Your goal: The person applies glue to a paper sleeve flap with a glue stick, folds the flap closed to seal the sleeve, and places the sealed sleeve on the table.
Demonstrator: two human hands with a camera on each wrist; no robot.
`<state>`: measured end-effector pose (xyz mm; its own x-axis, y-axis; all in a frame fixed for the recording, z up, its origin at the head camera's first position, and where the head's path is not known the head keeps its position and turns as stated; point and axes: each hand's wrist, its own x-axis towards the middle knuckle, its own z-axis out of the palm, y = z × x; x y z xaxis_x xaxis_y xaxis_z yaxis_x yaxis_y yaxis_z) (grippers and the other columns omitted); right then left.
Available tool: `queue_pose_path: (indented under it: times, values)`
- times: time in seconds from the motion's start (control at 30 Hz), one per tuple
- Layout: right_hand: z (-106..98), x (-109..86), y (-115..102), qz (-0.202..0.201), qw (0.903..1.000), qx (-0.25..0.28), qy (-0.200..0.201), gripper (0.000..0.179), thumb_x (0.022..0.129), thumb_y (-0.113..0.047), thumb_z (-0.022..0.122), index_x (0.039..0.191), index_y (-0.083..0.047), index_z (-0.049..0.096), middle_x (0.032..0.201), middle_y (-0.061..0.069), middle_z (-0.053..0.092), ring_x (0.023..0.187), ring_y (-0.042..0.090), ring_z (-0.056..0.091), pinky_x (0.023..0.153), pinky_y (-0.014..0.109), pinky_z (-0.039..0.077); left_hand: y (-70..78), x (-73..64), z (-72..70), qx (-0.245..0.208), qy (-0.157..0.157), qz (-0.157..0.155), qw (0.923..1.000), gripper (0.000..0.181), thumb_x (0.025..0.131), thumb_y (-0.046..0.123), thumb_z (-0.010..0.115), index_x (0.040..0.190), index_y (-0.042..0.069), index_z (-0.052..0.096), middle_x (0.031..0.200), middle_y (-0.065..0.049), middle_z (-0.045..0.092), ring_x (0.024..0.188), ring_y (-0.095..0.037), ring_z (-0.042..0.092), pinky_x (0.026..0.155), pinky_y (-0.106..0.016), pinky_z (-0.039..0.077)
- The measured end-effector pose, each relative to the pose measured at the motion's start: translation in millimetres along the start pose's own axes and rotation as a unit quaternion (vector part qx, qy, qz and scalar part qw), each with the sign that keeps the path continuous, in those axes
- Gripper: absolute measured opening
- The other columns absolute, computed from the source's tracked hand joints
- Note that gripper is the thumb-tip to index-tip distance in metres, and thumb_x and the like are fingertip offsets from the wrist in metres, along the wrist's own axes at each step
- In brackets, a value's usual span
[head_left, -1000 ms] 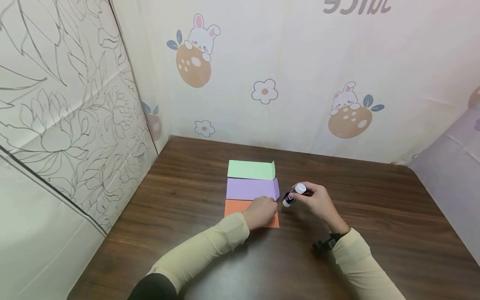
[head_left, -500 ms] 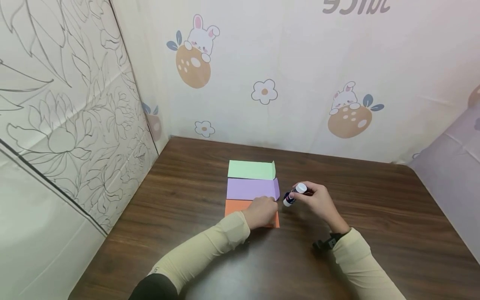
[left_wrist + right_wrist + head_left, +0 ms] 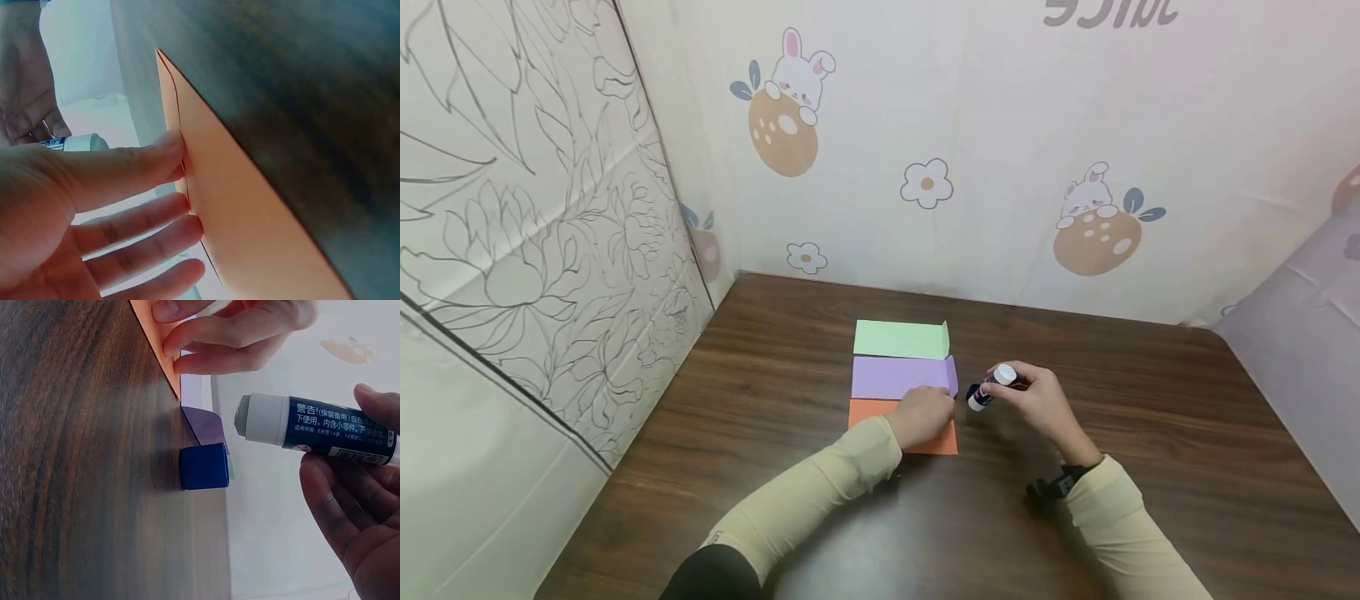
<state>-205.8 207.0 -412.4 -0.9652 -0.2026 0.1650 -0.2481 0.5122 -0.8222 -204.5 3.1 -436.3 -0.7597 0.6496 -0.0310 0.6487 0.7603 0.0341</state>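
Observation:
My left hand [image 3: 923, 415] rests on an orange paper piece [image 3: 936, 443], nearest me in a column of three. In the left wrist view its thumb presses along a folded end of the orange paper, and the other fingertips touch the paper or lie close to it. A purple piece [image 3: 891, 377] and a green piece [image 3: 897, 338] lie beyond, each with its right end bent up. My right hand [image 3: 1037, 404] holds an uncapped glue stick [image 3: 337, 428] between thumb and fingers, above the table just right of the papers. Its pale glue tip faces the left hand.
A dark blue cap [image 3: 205, 466] stands on the wooden table [image 3: 760, 375], close to the papers' right side. A patterned cloth wall [image 3: 865, 208] rises behind the table. Another flower-patterned panel [image 3: 527, 275] stands at the left.
My left hand has shifted slightly away from me over the orange paper. The right hand stays almost still with the glue stick. The papers lie as before.

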Motion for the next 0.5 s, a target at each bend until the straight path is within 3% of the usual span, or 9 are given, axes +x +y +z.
queue_pose_path:
  times: [0.13,0.33,0.5]
  values:
    - [-1,-1.8,-9,0.0,1.0,0.0,-0.004,0.027,0.084,-0.013,0.077,0.105,0.002,0.07,0.101,0.019,0.071,0.079,-0.002,0.06,0.069,0.017,0.053,0.4,-1.3,-0.1,-0.009,-0.007,-0.003,0.9999,0.015,0.096,0.016,0.061,0.094,0.015,0.076,0.087,-0.001,0.069,0.072,-0.011,0.061,0.062,-0.024,0.051]
    - [-2,-6.0,-28,-0.005,0.9999,-0.008,-0.006,0.025,0.084,-0.007,0.075,0.104,0.007,0.068,0.1,0.022,0.071,0.078,-0.004,0.059,0.068,0.016,0.052,3.7,-4.4,-4.8,-0.017,-0.035,-0.006,0.9992,0.017,0.087,0.03,0.071,0.092,0.014,0.074,0.086,-0.001,0.066,0.071,-0.013,0.055,0.062,-0.025,0.049]
    - [0,-3.0,-17,-0.006,1.0,-0.005,-0.001,0.024,0.083,-0.01,0.077,0.102,0.003,0.07,0.099,0.02,0.071,0.078,-0.003,0.06,0.068,0.016,0.052,4.7,-2.4,-4.2,0.011,-0.025,-0.006,0.9996,0.017,0.089,0.029,0.069,0.096,0.014,0.073,0.091,-0.001,0.067,0.076,-0.013,0.06,0.064,-0.027,0.053]
